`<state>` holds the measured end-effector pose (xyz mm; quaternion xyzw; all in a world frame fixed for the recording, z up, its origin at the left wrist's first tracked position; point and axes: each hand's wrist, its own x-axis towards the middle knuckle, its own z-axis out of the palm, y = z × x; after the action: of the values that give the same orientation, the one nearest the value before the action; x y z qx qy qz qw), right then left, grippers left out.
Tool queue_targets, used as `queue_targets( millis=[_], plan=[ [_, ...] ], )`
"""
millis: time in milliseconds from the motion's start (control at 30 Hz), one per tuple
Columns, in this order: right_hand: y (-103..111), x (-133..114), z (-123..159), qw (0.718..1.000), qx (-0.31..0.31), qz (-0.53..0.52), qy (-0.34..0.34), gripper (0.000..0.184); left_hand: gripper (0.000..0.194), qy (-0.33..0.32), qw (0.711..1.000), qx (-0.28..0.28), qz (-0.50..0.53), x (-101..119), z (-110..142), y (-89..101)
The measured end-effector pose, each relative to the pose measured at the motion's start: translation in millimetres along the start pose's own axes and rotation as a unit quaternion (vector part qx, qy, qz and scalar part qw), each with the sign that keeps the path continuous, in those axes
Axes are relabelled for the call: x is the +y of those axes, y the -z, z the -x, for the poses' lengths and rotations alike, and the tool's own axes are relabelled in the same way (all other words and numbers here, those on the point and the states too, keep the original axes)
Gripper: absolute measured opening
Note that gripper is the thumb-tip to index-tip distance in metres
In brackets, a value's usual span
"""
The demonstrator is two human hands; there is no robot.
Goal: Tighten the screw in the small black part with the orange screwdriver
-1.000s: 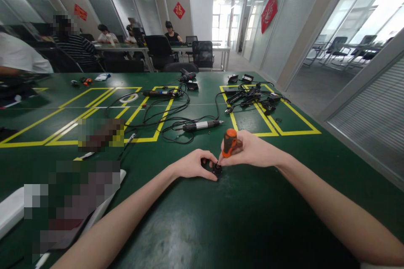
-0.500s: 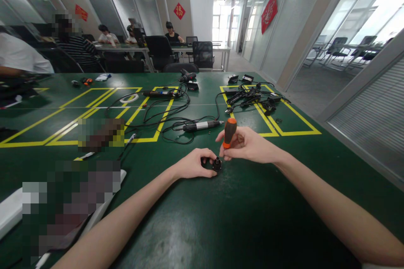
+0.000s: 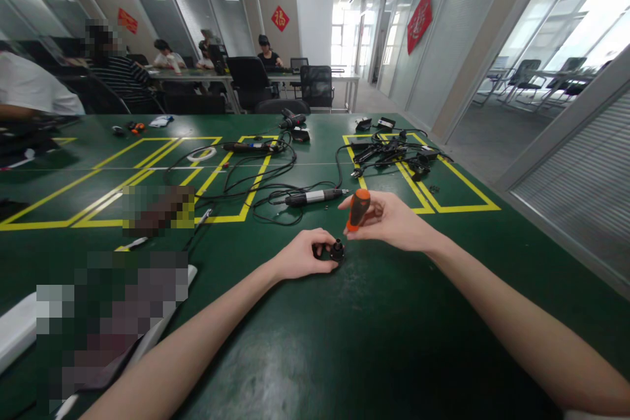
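Presently, the thumb and forefinger of the left hand (image 3: 304,253) were clamped on a small black cylindrical part (image 3: 337,251), which rested neck upward on the green table (image 3: 394,321). Fingers of the right hand (image 3: 391,220) were closed around a screwdriver (image 3: 359,211) by its orange-and-dark handle. It leaned slightly, clear of the part, above and to its right; its tip could not be made out. Beyond the hands lay a corded black-and-silver electric screwdriver (image 3: 315,197), with black cables (image 3: 337,161) looped near it. Farther right, a tangle of black equipment (image 3: 386,151) lay across yellow tape markings (image 3: 467,208). A cordless drill (image 3: 292,120) lay near the table's far edge.
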<state>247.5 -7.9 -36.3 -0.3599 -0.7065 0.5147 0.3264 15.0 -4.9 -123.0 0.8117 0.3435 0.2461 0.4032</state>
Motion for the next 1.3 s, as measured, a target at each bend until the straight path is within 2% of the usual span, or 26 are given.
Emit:
queue_targets(
  millis=[133, 333, 533, 667, 833, 1033, 1300],
  plan=[
    [-1.8, -1.0, 1.7, 1.000, -0.020, -0.013, 0.007, 0.041, 0.024, -0.012, 1.000, 0.005, -0.007, -0.8, 0.2, -0.8],
    [-3.9, 0.3, 1.7, 0.997, 0.016, 0.073, 0.022, 0.019, 0.022, -0.027, 0.999, 0.010, -0.021, -3.4, -0.1, -0.9],
    [-4.1, -4.5, 3.9, 0.989, 0.041, 0.137, 0.033, 0.026, 0.028, -0.021, 0.999, 0.006, -0.030, -2.9, -0.5, -0.3],
    [-4.8, -5.9, 4.2, 0.992, 0.041, 0.111, 0.046, 0.032, 0.040, -0.009, 0.999, 0.013, -0.028, -3.1, -1.4, -0.9],
    [-6.3, -7.0, 4.6, 0.995, 0.012, 0.084, 0.047, 0.036, 0.036, -0.014, 0.999, 0.010, -0.027, -3.9, -2.0, -1.4],
    [-8.1, -4.9, 5.1, 0.991, 0.010, 0.124, 0.040, 0.017, 0.035, -0.012, 0.999, 0.013, -0.028, -3.5, -1.7, -1.0],
    [-13.8, -1.9, 6.0, 0.978, 0.059, 0.189, 0.071, 0.016, 0.034, -0.015, 0.999, 0.013, -0.027, -7.3, -2.1, -2.2]
  ],
)
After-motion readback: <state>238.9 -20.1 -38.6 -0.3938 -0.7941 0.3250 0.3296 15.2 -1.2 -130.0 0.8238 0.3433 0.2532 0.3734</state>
